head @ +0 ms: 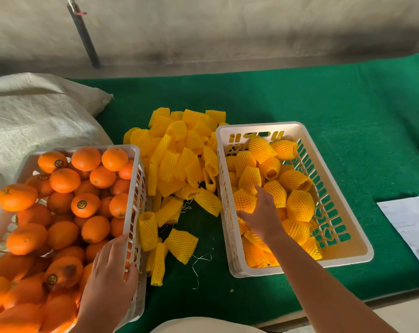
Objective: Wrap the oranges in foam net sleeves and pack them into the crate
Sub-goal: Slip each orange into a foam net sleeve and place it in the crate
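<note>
A white crate (pixel 133 150) at the left is heaped with bare oranges (pixel 64 180). My left hand (pixel 110 267) rests on that crate's right rim, fingers curled over the edge. A pile of empty yellow foam net sleeves (pixel 177 155) lies on the green mat between the crates. The white crate on the right (pixel 348 251) holds several oranges wrapped in yellow sleeves (pixel 299 205). My right hand (pixel 261 212) reaches into it, fingers spread over a wrapped orange (pixel 244 200) at its left side.
A green mat (pixel 348 104) covers the table. A large woven sack (pixel 35 111) lies at the back left behind the orange crate. White papers (pixel 410 219) lie at the right edge. A dark pole (pixel 83 34) leans on the grey wall.
</note>
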The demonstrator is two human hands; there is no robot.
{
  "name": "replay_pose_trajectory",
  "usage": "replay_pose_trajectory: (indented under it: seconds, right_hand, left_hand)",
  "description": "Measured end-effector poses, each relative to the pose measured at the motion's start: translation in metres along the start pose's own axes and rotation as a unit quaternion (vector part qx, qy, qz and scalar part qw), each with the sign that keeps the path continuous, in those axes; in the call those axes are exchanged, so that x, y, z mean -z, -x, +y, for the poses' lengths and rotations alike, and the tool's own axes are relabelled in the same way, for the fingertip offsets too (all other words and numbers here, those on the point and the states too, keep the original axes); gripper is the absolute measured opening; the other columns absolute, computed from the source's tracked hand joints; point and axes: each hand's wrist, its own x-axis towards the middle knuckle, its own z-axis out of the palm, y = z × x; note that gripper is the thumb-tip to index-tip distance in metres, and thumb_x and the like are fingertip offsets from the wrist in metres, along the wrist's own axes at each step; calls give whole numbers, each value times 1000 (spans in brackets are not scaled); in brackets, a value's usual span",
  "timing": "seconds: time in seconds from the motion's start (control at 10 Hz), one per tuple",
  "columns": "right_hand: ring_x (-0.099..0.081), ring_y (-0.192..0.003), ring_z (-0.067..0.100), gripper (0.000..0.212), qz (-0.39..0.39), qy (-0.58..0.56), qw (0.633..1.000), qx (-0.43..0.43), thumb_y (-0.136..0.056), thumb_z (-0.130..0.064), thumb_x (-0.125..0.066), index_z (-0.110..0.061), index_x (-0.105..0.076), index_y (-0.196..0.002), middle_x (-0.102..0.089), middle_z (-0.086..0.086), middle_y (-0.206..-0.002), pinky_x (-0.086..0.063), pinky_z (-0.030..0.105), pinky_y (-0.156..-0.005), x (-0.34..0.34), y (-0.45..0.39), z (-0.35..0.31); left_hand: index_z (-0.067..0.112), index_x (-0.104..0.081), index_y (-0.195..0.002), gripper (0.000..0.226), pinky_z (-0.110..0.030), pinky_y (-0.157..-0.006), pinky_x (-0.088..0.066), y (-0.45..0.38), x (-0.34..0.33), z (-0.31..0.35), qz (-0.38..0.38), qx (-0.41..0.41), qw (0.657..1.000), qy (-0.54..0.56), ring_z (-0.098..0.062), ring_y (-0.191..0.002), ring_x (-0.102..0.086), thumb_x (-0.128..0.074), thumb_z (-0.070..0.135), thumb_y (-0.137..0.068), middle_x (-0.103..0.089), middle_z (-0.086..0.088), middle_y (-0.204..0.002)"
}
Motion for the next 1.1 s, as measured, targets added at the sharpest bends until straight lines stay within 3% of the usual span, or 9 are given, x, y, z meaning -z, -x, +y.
replay_pose_trajectory:
  seconds: [0.1,0.3,0.5,0.6,0.7,0.8,0.9,1.0,1.1]
  right_hand:
    - [-44,-144,26,81,69,-58,996,-4,-89,-55,-76,-29,-36,-155,-44,3,-158,-48,44,-108,10,24,-6]
    - [-58,-122,12,64,21,-118,992,43,-90,-68,-64,-38,-47,-143,-57,-11,-139,-60,40,-93,-5,70,-33]
    - [-60,-125,26,64,24,-73,995,67,-96,-28,-73,-34,-36,-148,-49,2,-149,-65,38,-77,-27,83,-36]
    - [-62,-118,28,58,22,-81,994,69,-100,-18,-66,-34,-36,-147,-48,7,-152,-63,37,-72,-29,81,-34]
    - [-56,-127,28,55,2,-116,991,64,-101,-15,-62,-30,-39,-149,-50,4,-149,-56,50,-96,-26,80,-32]
    - [-52,-133,27,53,-10,-122,990,75,-102,-17,-59,-28,-40,-151,-51,3,-147,-48,54,-107,-25,79,-28]
    - [-54,-134,32,55,4,-71,993,95,-102,-15,-62,-25,-38,-150,-48,6,-149,-56,54,-100,-28,80,-31]
    - [-58,-128,39,57,23,-49,995,80,-100,-13,-64,-32,-36,-146,-47,8,-149,-62,52,-80,-30,80,-34]
    - [-58,-128,40,58,28,-19,993,114,-99,-10,-67,-34,-33,-140,-49,11,-147,-62,60,-84,-32,81,-32]
  left_hand:
    - [29,-35,-149,81,-50,-99,-57,0,-1,-1,1,-3,1000,0,-24,-133,-52,-81,14,-84,-49,4,-143]
    - [32,-35,-150,72,-38,-99,-57,4,7,7,4,-21,1000,2,-15,-133,-51,-75,27,-90,-48,9,-142]
    - [40,-36,-146,61,-35,-103,-54,-13,28,4,21,-13,1000,-15,-6,-136,-41,-45,72,-94,-35,21,-151]
    - [38,-43,-144,60,-37,-103,-52,-29,45,-11,53,-7,997,-49,-9,-137,-40,-39,75,-96,-37,18,-152]
    - [26,-52,-143,54,-46,-108,-46,-52,64,-26,94,0,992,-88,-21,-140,-42,-54,58,-99,-44,4,-152]
    - [17,-50,-146,58,-53,-110,-42,-74,81,-39,109,34,984,-139,-29,-141,-38,-64,46,-98,-46,-6,-151]
    - [15,-45,-145,62,-52,-108,-42,-88,82,-53,107,54,980,-157,-30,-138,-37,-64,48,-96,-45,-7,-147]
    - [17,-44,-146,62,-50,-105,-44,-104,82,-60,90,63,983,-147,-29,-136,-40,-63,50,-96,-46,-5,-146]
    - [19,-40,-150,68,-49,-103,-47,-120,74,-61,63,75,984,-147,-29,-138,-42,-66,49,-95,-47,-4,-146]
